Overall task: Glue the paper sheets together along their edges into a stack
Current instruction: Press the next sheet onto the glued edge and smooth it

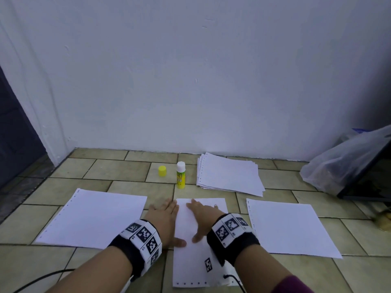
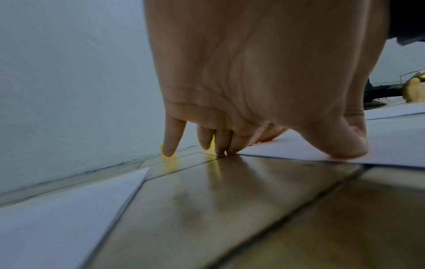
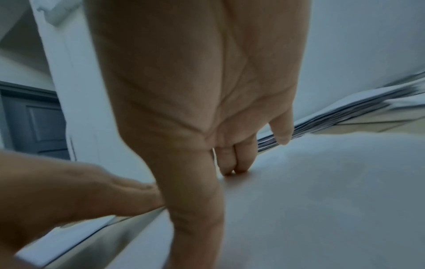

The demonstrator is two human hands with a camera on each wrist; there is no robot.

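A white sheet [image 1: 190, 259] lies lengthwise on the tiled floor in front of me. My left hand [image 1: 164, 216] lies flat along its left edge, its thumb [image 2: 345, 145] on the paper and its fingertips [image 2: 220, 151] at the far corner. My right hand [image 1: 203, 216] presses flat on the sheet [image 3: 322, 200] with straight fingers. Single sheets lie to the left [image 1: 93, 218] and to the right [image 1: 292, 227]. A pile of sheets [image 1: 229, 174] sits near the wall. An uncapped yellow glue stick [image 1: 181, 175] stands beside its yellow cap [image 1: 162, 171].
A white wall [image 1: 190, 81] closes the far side. A plastic bag [image 1: 347, 163] leans on a dark object at the right. A dark door [image 1: 12, 132] is at the left. A black cable [image 1: 42, 280] runs across the near floor.
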